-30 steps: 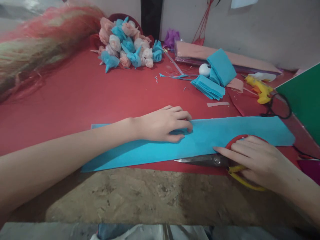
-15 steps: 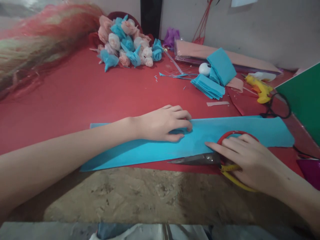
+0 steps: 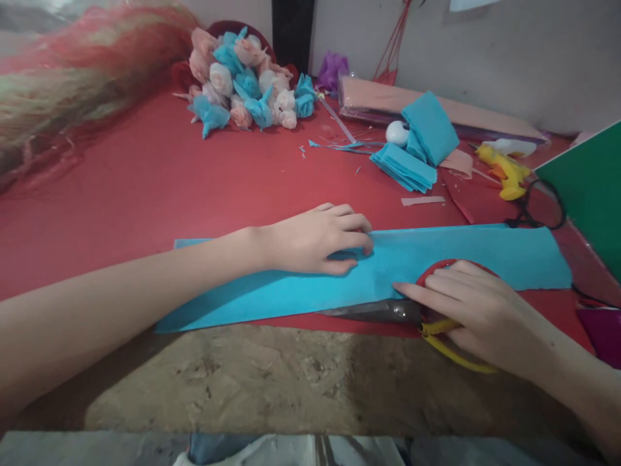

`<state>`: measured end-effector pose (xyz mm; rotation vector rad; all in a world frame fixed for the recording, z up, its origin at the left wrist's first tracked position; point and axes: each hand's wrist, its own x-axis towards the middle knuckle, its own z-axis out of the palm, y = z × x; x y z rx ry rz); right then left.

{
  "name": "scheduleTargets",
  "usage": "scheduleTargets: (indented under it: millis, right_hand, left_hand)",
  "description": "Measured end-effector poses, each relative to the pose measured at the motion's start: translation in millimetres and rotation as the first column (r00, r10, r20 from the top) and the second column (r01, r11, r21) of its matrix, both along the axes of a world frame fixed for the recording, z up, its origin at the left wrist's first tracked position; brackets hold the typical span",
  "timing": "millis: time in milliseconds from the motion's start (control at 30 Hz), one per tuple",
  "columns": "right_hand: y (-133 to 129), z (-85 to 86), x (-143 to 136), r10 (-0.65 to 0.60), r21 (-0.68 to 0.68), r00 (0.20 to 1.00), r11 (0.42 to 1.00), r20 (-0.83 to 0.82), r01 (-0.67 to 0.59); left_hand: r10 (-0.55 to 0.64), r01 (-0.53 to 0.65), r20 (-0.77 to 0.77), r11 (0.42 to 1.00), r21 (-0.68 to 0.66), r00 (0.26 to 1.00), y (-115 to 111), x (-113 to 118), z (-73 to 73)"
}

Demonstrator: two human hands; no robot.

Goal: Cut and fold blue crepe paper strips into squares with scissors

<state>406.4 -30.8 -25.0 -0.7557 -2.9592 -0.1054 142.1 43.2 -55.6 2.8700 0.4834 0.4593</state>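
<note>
Left hand [image 3: 323,239]: palm down, fingers loosely bent, resting on the long, flat, layered blue crepe-like strip [image 3: 466,249]; no grasp visible from where I stand.
Right hand [image 3: 478,301]: grasping the dark-bladed scissors [image 3: 381,311] with red and yellow handles.
Strip: lies along the front of the red-covered worktop [image 3: 121,194], near edge beside the blades.
Caution: light left-hand pressure could let layers slip; blades angled inward could leave that edge uneven.
</note>
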Motion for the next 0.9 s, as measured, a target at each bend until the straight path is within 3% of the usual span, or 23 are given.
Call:
scheduleTargets:
  millis: [167,433,700,900]
  right_hand:
    - [-2,-1.9,2,0.023,0.037,1.000,0.999,-0.014,-0.022]
    - [-8,-1.7,-6,-0.090,-0.026,0.996,0.996,0.006,0.090]
    - [-6,1.1,-21,-0.073,0.007,0.997,0.997,0.000,0.073]
    - [-7,2.1,-16,-0.046,0.019,0.999,0.999,0.000,0.046]
  left_hand:
    - [0.002,-0.002,-0.003,1.000,-0.008,1.000,0,0,1.1]
    - [0.005,-0.005,0.001,1.000,-0.015,1.000,-1,0,0.9]
    - [0.004,-0.004,-0.005,1.000,-0.011,1.000,-1,0,0.1]
    - [0.000,0.000,0.002,1.000,-0.002,1.000,0,-1,-0.9]
